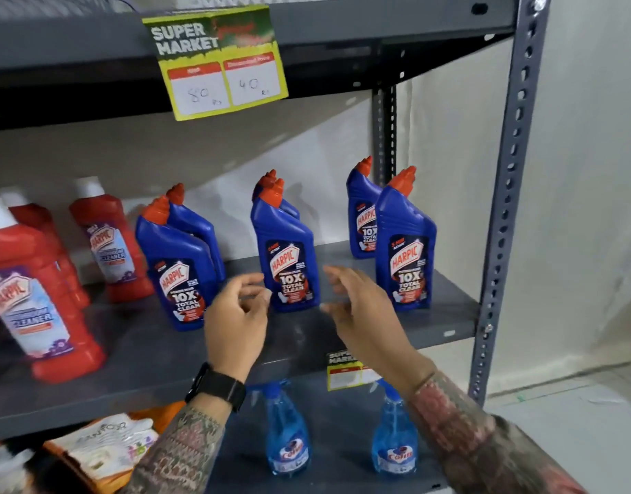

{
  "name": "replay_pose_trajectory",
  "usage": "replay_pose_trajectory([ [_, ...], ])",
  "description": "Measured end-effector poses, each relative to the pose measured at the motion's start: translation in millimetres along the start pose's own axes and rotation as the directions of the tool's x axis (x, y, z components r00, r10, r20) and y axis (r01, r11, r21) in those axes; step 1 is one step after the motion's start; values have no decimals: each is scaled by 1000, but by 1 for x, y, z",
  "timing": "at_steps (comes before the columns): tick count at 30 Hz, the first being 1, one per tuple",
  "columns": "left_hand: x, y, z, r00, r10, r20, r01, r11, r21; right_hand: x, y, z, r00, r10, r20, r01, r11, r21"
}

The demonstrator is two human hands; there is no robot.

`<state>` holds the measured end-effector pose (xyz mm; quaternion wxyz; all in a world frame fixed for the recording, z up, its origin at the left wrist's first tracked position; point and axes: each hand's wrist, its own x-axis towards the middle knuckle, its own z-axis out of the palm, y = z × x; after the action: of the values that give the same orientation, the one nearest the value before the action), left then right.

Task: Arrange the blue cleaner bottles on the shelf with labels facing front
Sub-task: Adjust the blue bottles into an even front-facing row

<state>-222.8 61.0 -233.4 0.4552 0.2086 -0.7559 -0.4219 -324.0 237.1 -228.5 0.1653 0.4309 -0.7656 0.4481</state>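
Now both hands are hovering in front of the grey shelf (446,308), on either side of the middle blue bottle (289,260). The left hand (235,315) is sitting just left of that bottle's base, wrist bent upward, fingers loosely curled and parted, gripping nothing; a black watch (217,388) is wrapping the wrist. The right hand (364,308) is reaching in from the lower right, forearm angled up and to the left, fingers stretched forward and fanned apart, also holding nothing, near the bottle's right side but apart from it.

The blue bottles are standing upright in three front-and-back pairs: the left front bottle (180,276) with another (196,222) behind it, the middle one with a second peeking out behind, and the right front bottle (405,244) with one (362,215) behind and to its left. All the front labels are facing forward. Red bottles (110,240) are occupying the left end of the shelf. A yellow price tag (214,62) is hanging from the shelf above, and two spray bottles (287,436) are standing on the level below.
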Motion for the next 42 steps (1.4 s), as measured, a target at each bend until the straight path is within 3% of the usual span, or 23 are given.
replay_pose_trajectory([
  [4,28,-14,-5,965,-103,241,94,994,46,42,-2,33,969,234,81,-246,947,208],
  [8,57,-18,-17,883,-82,462,57,996,66,60,-5,60,946,299,122,-321,913,254],
  [13,68,-26,-54,893,30,450,-128,974,188,58,-30,79,938,325,124,-348,889,298],
  [19,52,-36,-96,892,90,443,-197,960,200,35,-59,94,954,279,113,-298,923,244],
  [27,44,-51,-113,887,14,462,-4,1000,-23,20,-67,102,961,260,94,-275,933,233],
  [35,70,-39,-109,887,71,456,-33,995,-92,49,-71,91,960,272,72,-281,912,298],
  [42,62,-52,-109,885,32,465,-4,998,-63,38,-67,100,952,290,98,-306,896,323],
])
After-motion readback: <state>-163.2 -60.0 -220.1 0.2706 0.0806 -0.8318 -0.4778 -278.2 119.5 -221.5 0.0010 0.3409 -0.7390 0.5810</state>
